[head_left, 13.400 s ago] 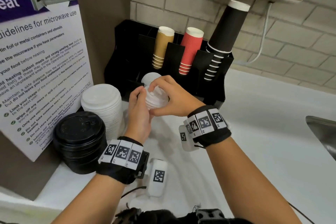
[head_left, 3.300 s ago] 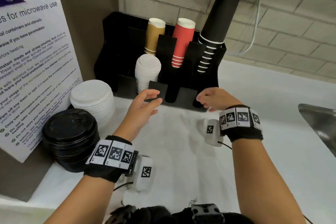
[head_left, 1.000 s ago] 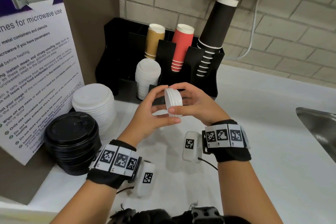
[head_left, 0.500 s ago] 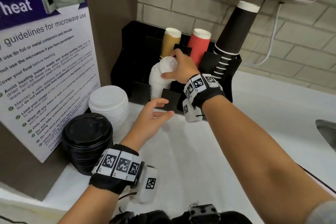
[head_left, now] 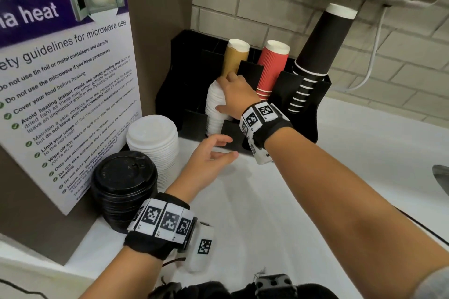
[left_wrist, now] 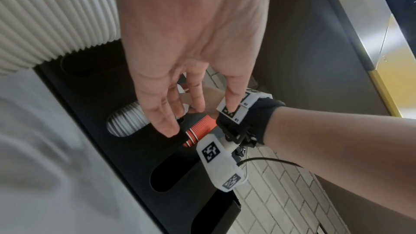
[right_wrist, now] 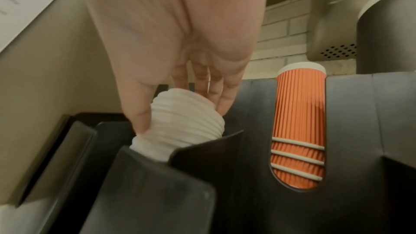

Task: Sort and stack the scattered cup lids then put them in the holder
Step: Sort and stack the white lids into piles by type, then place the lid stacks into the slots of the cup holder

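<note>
A stack of small white lids point(head_left: 213, 107) point(right_wrist: 191, 131) stands in the front slot of the black holder point(head_left: 303, 114) point(right_wrist: 247, 149). My right hand point(head_left: 224, 92) point(right_wrist: 180, 116) grips the top of that stack, thumb on one side and fingers over the far side. My left hand point(head_left: 230, 147) point(left_wrist: 198, 118) hovers open and empty just in front of the holder's lower edge. On the counter to the left, outside the holder, stand a stack of large white lids point(head_left: 153, 138) point(left_wrist: 45, 15) and a stack of black lids point(head_left: 124, 177).
Tan cups point(head_left: 235, 58), red cups point(head_left: 272, 70) and a tall column of black cups point(head_left: 320, 39) fill the holder's rear slots. A microwave poster point(head_left: 60, 80) is on the left wall. A sink edge point(head_left: 442, 177) shows at the far right of the white counter.
One second ago both hands held a few small white lids above the counter. My right hand carried them onto the stack in the holder and now grips it lower; the left hand let go.
</note>
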A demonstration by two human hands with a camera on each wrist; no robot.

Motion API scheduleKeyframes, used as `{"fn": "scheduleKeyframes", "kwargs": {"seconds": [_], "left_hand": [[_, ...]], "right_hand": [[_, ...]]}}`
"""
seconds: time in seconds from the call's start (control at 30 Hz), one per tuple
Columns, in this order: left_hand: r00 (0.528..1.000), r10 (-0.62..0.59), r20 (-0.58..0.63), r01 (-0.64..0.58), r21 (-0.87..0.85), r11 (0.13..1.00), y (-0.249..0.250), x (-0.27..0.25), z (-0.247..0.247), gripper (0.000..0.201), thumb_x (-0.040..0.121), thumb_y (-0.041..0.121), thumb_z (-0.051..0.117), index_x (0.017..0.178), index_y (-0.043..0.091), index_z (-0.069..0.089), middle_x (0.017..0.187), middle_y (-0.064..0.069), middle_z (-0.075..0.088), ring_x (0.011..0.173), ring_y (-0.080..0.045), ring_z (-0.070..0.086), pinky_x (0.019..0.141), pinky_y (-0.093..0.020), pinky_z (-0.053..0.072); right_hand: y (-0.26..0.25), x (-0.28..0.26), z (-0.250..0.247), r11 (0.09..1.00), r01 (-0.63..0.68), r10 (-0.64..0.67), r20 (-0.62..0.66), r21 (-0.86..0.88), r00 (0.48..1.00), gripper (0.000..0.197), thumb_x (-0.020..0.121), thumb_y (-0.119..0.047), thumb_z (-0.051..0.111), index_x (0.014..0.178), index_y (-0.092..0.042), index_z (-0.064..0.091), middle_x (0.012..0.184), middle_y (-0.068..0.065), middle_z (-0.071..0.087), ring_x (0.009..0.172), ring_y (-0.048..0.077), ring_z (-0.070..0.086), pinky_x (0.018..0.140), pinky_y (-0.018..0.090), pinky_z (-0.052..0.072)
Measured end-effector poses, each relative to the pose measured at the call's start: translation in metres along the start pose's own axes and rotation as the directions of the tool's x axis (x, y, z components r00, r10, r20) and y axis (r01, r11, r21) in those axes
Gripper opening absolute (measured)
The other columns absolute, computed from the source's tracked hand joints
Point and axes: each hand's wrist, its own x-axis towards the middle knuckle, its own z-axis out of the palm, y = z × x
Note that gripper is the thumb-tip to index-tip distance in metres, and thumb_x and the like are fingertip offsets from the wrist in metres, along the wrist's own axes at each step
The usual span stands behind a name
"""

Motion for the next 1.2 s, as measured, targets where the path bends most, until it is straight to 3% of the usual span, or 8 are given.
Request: {"fn": "scheduleKeyframes", "kwargs": {"seconds": [0.27,0.4,0.53,0.63,0.8,0.9,1.07,1.2], "left_hand": [[0.994,0.059,0.092,-0.063,0.043,0.997,0.019,-0.005,0.007,0.024,0.09,0.02,0.068,0.107,0.033,0.059,0.122,0.005,0.058,0.106,-0.018,0.062,0.09,-0.029,0.051],[0.965,0.164,0.205,-0.193,0.132,0.972,0.056,-0.008,-0.001,0.018,0.091,0.017,0.066,0.109,0.022,0.064,0.106,0.007,0.063,0.091,-0.006,0.063,0.085,-0.022,0.05],[0.932,0.251,0.261,-0.327,0.313,0.892,0.098,-0.025,-0.03,0.006,0.09,0.021,0.067,0.094,0.026,0.068,0.094,0.013,0.066,0.081,-0.003,0.065,0.076,-0.016,0.05],[0.947,0.269,0.174,-0.32,0.529,0.786,0.115,-0.043,-0.059,0.008,0.087,0.029,0.068,0.093,0.023,0.068,0.095,0.012,0.066,0.084,-0.004,0.063,0.072,-0.019,0.047],[0.999,0.036,-0.037,0.016,0.881,0.472,0.118,-0.062,-0.103,0.036,0.082,0.043,0.071,0.11,0.021,0.061,0.109,0.0,0.06,0.088,-0.014,0.054,0.079,-0.034,0.043],[0.966,-0.231,-0.115,0.168,0.959,0.229,0.11,-0.07,-0.11,0.063,0.079,0.051,0.072,0.128,0.018,0.05,0.112,0.001,0.055,0.072,-0.016,0.052,0.065,-0.029,0.044],[0.934,-0.336,-0.122,0.194,0.963,0.189,0.083,-0.074,-0.114,0.086,0.068,0.045,0.084,0.137,0.018,0.042,0.124,-0.006,0.054,0.112,-0.027,0.053,0.095,-0.045,0.048],[0.925,-0.353,-0.137,0.181,0.979,0.095,0.075,-0.077,-0.109,0.093,0.06,0.038,0.089,0.137,0.022,0.04,0.126,-0.007,0.041,0.12,-0.03,0.044,0.086,-0.04,0.044]], "right_hand": [[-0.001,-0.018,-0.014,0.994,0.005,0.004,-0.081,0.109,0.997,0.075,0.085,-0.038,0.067,0.146,-0.014,0.031,0.139,0.013,0.037,0.127,0.03,0.036,0.1,0.043,0.041],[0.007,-0.041,-0.029,0.912,0.029,0.103,-0.299,0.408,0.949,0.039,0.089,-0.021,0.061,0.122,-0.003,0.051,0.109,0.016,0.056,0.1,0.028,0.054,0.087,0.038,0.044],[0.003,-0.08,-0.025,0.849,0.012,-0.007,-0.011,0.529,1.0,0.009,0.09,-0.014,0.062,0.098,-0.013,0.058,0.088,0.003,0.061,0.083,0.018,0.058,0.075,0.032,0.048],[-0.025,-0.107,-0.009,0.865,0.007,-0.209,0.348,0.502,0.914,0.022,0.089,-0.031,0.066,0.107,-0.021,0.062,0.097,-0.006,0.062,0.091,0.011,0.057,0.081,0.022,0.045],[-0.083,-0.136,0.03,0.887,0.04,-0.372,0.663,0.459,0.65,0.062,0.084,-0.042,0.069,0.138,-0.022,0.045,0.129,-0.003,0.05,0.114,0.014,0.052,0.097,0.024,0.04],[-0.106,-0.137,0.042,0.847,0.023,-0.403,0.615,0.531,0.678,0.067,0.086,-0.036,0.069,0.141,-0.012,0.04,0.13,0.004,0.052,0.115,0.018,0.053,0.093,0.021,0.04],[-0.128,-0.132,0.043,0.723,-0.023,-0.478,0.525,0.69,0.705,0.043,0.089,-0.017,0.068,0.126,-0.003,0.05,0.096,-0.009,0.057,0.084,0.0,0.055,0.071,0.001,0.044],[-0.136,-0.131,0.045,0.697,-0.022,-0.48,0.488,0.717,0.729,0.046,0.086,-0.017,0.072,0.126,-0.009,0.051,0.098,-0.011,0.057,0.089,0.005,0.054,0.068,-0.001,0.042]]}}
